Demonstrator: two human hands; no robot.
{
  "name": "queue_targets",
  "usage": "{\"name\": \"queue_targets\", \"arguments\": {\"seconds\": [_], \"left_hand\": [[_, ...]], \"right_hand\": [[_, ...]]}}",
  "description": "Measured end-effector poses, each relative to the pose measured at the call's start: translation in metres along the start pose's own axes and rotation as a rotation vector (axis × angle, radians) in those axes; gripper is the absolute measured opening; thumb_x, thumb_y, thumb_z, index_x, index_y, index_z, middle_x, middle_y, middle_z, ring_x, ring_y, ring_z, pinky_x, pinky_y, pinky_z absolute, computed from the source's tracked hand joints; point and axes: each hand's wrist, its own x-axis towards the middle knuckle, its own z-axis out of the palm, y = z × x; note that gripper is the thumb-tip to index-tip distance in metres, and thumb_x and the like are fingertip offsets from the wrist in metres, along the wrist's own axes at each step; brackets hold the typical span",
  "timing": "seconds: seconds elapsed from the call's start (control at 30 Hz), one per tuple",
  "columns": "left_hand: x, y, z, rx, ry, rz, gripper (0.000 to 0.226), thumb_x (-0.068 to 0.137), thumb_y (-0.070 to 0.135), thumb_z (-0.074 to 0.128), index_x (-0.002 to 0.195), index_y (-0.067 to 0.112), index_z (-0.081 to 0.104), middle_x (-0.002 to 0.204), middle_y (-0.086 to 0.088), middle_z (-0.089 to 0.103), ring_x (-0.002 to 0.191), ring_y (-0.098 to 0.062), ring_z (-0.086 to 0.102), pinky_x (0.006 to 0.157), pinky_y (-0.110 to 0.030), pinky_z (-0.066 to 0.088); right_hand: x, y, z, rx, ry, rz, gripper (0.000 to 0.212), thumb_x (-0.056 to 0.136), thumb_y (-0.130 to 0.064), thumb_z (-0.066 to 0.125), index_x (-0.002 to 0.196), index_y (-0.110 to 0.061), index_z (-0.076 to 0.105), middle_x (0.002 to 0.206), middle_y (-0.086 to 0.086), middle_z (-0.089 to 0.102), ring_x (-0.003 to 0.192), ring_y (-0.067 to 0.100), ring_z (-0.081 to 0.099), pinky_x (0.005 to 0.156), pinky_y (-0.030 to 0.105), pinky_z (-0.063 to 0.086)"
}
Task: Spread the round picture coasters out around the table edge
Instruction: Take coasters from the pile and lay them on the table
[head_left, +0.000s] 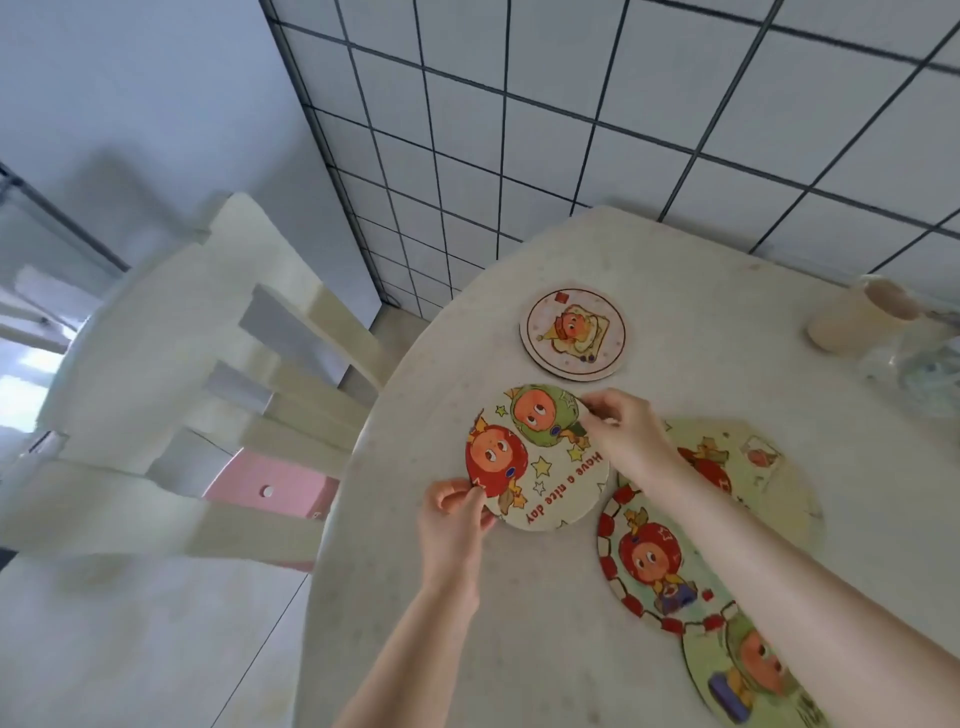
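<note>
Both hands pinch one round coaster (540, 460) near the table's (701, 312) left edge: the left hand (454, 519) grips its near rim, the right hand (621, 434) its far rim. A second coaster (573, 334) lies alone farther along that edge, toward the far side. Three more coasters (657, 564) overlap under the right forearm, toward the near edge.

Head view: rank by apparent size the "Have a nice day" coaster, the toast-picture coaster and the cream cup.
1. Round "Have a nice day" picture coaster, held in both hands.
2. Round toast-picture coaster: looks smaller, but lies farther away, so true size is unsure.
3. Cream cup.
</note>
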Motion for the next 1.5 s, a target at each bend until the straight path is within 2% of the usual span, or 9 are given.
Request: {"name": "queue_targets", "arguments": {"seconds": [0.1, 0.37, 0.63, 0.9, 1.03, 1.2, 1.3, 1.37, 1.5], "left_hand": [[-0.008, -0.018, -0.030, 0.056, 0.018, -0.009, 0.008, 0.087, 0.010, 0.064, 0.092, 0.011, 0.058, 0.092, -0.006, 0.069, 0.085, -0.018, 0.069, 0.063, -0.023, 0.056], [-0.014, -0.040, -0.050, 0.084, 0.021, 0.000, 0.006, 0.089, 0.009, 0.062, 0.094, 0.011, 0.059, 0.096, -0.007, 0.068, 0.090, -0.021, 0.069, 0.061, -0.022, 0.055], [-0.004, -0.037, -0.048, 0.053, 0.071, 0.050, 0.005, 0.092, 0.007, 0.057, 0.096, 0.009, 0.059, 0.099, -0.008, 0.068, 0.092, -0.021, 0.068, 0.067, -0.024, 0.054], [-0.007, -0.045, -0.053, 0.189, 0.055, 0.136, 0.021, 0.091, 0.013, 0.060, 0.112, 0.012, 0.059, 0.103, -0.002, 0.064, 0.095, -0.014, 0.063, 0.065, -0.017, 0.049], [-0.021, -0.052, -0.045, 0.209, 0.033, 0.120, 0.008, 0.091, 0.014, 0.060, 0.094, 0.021, 0.058, 0.097, 0.002, 0.063, 0.090, -0.016, 0.064, 0.063, -0.020, 0.049], [-0.039, -0.064, -0.021, 0.254, -0.086, 0.094, 0.013, 0.090, 0.011, 0.057, 0.090, 0.024, 0.059, 0.100, 0.000, 0.067, 0.085, -0.016, 0.066, 0.074, -0.029, 0.056], [-0.047, -0.070, -0.001, 0.327, -0.142, 0.107, 0.013, 0.090, 0.014, 0.056, 0.099, 0.022, 0.062, 0.105, -0.006, 0.068, 0.096, -0.022, 0.065, 0.084, -0.034, 0.055], [-0.051, -0.074, 0.013, 0.405, -0.185, 0.134, 0.019, 0.090, 0.016, 0.055, 0.108, 0.017, 0.062, 0.107, -0.007, 0.068, 0.103, -0.023, 0.063, 0.091, -0.036, 0.052], [-0.059, -0.078, 0.044, 0.487, -0.224, 0.170, 0.022, 0.090, 0.013, 0.056, 0.112, 0.016, 0.061, 0.107, 0.004, 0.063, 0.098, -0.012, 0.058, 0.080, -0.022, 0.043]], "right_hand": [[-0.031, 0.018, 0.021, 0.011, -0.011, 0.046, 0.024, 0.091, -0.012, 0.056, 0.113, -0.018, 0.063, 0.099, -0.005, 0.066, 0.094, 0.013, 0.065, 0.077, 0.030, 0.056], [-0.063, 0.036, 0.044, 0.003, 0.032, 0.080, 0.032, 0.089, -0.012, 0.057, 0.121, -0.015, 0.057, 0.103, -0.007, 0.061, 0.096, 0.011, 0.061, 0.073, 0.019, 0.046], [-0.062, 0.026, 0.052, -0.034, -0.022, 0.050, 0.040, 0.089, -0.017, 0.055, 0.129, -0.018, 0.051, 0.126, 0.000, 0.061, 0.115, 0.018, 0.056, 0.097, 0.039, 0.048], [-0.071, 0.040, 0.043, -0.110, -0.020, 0.083, 0.039, 0.094, -0.020, 0.053, 0.133, -0.014, 0.049, 0.132, 0.003, 0.058, 0.116, 0.018, 0.057, 0.085, 0.026, 0.046], [-0.085, 0.052, 0.028, -0.111, -0.010, 0.092, 0.037, 0.095, -0.019, 0.050, 0.132, -0.016, 0.050, 0.126, 0.001, 0.059, 0.112, 0.015, 0.056, 0.084, 0.024, 0.042], [-0.103, 0.073, -0.002, -0.125, 0.092, 0.102, 0.031, 0.094, -0.017, 0.051, 0.124, -0.016, 0.057, 0.116, -0.001, 0.063, 0.102, 0.013, 0.059, 0.080, 0.022, 0.046], [-0.115, 0.090, -0.025, -0.135, 0.148, 0.130, 0.029, 0.094, -0.016, 0.052, 0.122, -0.016, 0.057, 0.111, -0.003, 0.063, 0.087, 0.008, 0.060, 0.061, 0.012, 0.046], [-0.122, 0.103, -0.039, -0.122, 0.206, 0.165, 0.030, 0.093, -0.014, 0.052, 0.123, -0.015, 0.056, 0.114, -0.002, 0.063, 0.096, 0.011, 0.059, 0.071, 0.018, 0.046], [-0.135, 0.125, -0.061, -0.115, 0.339, 0.253, 0.034, 0.092, -0.011, 0.053, 0.126, -0.011, 0.054, 0.120, 0.004, 0.061, 0.098, 0.014, 0.055, 0.079, 0.028, 0.045]]}}
